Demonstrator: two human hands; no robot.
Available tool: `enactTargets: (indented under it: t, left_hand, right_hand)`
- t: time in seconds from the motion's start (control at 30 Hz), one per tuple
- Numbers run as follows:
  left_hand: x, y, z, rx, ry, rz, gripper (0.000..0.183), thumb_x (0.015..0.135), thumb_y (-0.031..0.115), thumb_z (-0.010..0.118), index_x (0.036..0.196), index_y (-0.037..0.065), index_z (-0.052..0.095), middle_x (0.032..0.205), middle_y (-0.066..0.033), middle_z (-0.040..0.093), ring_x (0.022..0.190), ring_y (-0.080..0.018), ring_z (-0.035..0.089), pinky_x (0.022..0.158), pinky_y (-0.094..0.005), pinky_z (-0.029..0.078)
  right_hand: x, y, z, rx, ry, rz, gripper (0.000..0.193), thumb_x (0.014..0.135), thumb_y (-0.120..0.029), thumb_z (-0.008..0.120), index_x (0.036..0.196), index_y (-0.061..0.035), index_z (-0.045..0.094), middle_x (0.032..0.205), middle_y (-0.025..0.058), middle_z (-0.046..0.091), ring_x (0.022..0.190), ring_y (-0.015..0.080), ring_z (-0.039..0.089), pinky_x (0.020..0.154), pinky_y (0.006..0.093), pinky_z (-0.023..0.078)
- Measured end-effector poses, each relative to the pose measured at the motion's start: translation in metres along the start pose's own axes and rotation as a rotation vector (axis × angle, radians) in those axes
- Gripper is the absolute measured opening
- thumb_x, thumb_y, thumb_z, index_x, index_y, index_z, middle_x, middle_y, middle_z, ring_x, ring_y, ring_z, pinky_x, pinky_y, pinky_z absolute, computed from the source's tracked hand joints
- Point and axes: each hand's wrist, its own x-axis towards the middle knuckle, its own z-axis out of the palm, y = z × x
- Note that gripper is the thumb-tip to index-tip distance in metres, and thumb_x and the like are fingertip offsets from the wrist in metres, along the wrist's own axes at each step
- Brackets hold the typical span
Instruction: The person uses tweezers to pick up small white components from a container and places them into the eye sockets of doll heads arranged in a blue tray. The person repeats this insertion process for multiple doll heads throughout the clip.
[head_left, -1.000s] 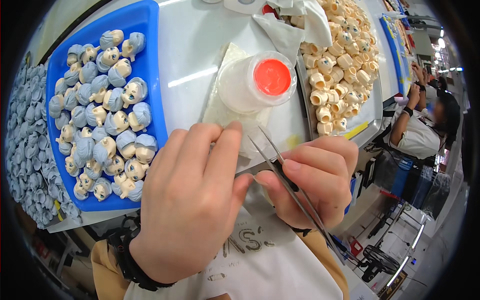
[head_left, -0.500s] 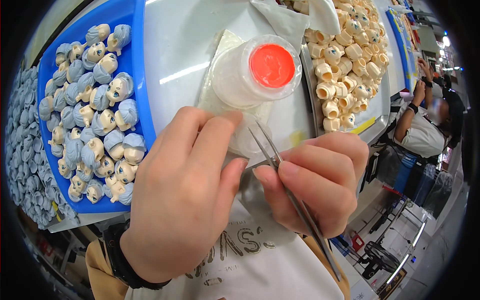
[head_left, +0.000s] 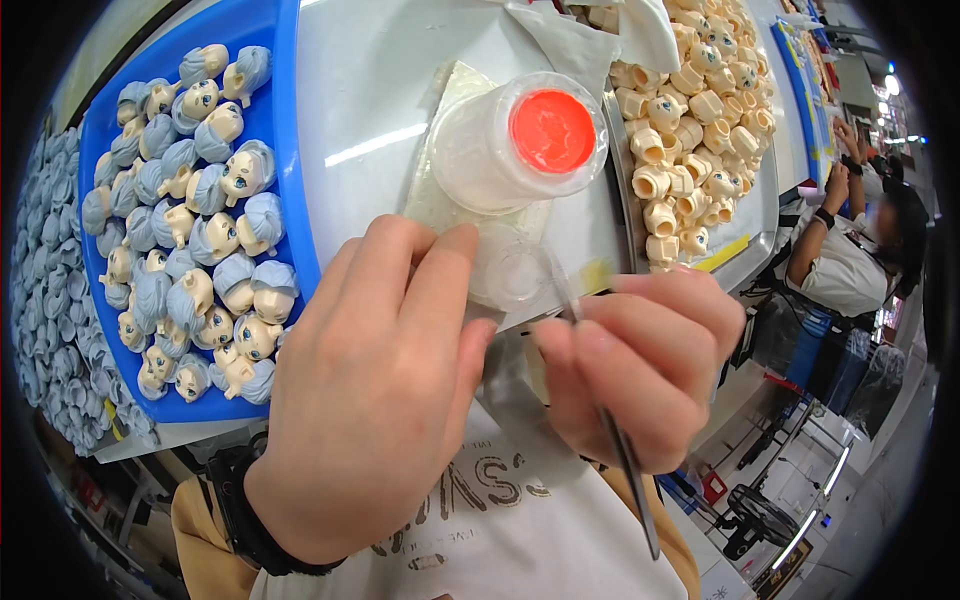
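Note:
The thumb and index fingertips of my left hand (head_left: pixel 385 350) are at the left edge of a small clear plastic dish (head_left: pixel 515 268), bracketing its rim; the other fingers curl down out of sight. Between thumb and fingers my right hand (head_left: pixel 640 370) pinches metal tweezers (head_left: pixel 622 460). Their tips, blurred by motion, reach over the dish's right side. Just beyond stands a translucent plastic tub (head_left: pixel 470 165) with a bright orange-red round top surface (head_left: pixel 553 132). Tub and dish rest on a pale, slightly glossy slab (head_left: pixel 440 130).
Left, a blue tray (head_left: pixel 290 130) holds several doll heads with light blue hair (head_left: pixel 245 172); loose blue hair pieces (head_left: pixel 45 300) lie beyond. At right, a metal tray (head_left: pixel 625 190) carries cream-coloured doll heads (head_left: pixel 690 130). A white cloth (head_left: pixel 570 40) lies behind. Another person (head_left: pixel 850 240) sits far right.
My right hand has shifted slightly and the tweezers have swung, their tips now blurred over the dish's right side. My left hand stays nearly in place. The whole view has moved a little.

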Motion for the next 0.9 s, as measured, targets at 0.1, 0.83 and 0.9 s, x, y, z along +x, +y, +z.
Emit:
enactTargets:
  t: [0.1,0.83,0.9]
  left_hand:
    - [0.0,-0.001,0.0,0.005,-0.002,0.006,0.041,0.071,-0.003,0.058,0.111,-0.007,0.051,0.095,-0.0195,0.052,0.081,-0.0347,0.054,0.069,-0.0368,0.044]
    - [0.0,0.001,0.0,0.032,-0.017,0.014,0.042,0.072,-0.002,0.059,0.113,-0.008,0.05,0.097,-0.0202,0.051,0.083,-0.036,0.053,0.07,-0.0383,0.043]
    - [0.0,0.0,0.0,0.029,-0.023,0.011,0.042,0.072,-0.002,0.06,0.113,-0.008,0.05,0.097,-0.0202,0.051,0.083,-0.036,0.053,0.07,-0.0383,0.043]
  right_hand:
    - [0.0,0.006,-0.003,0.033,0.016,0.009,0.033,0.066,-0.006,0.075,0.091,-0.0065,0.053,0.071,0.0055,0.059,0.063,0.0217,0.049,0.055,0.0305,0.039]
    - [-0.001,0.01,-0.009,0.034,0.013,-0.045,0.032,0.067,0.001,0.07,0.092,-0.0053,0.052,0.071,0.0077,0.056,0.06,0.0206,0.049,0.053,0.0293,0.038]
    - [-0.002,0.009,-0.012,0.1,-0.011,-0.012,0.033,0.067,0.001,0.069,0.094,-0.005,0.051,0.071,0.0079,0.055,0.06,0.0206,0.048,0.054,0.0288,0.038]
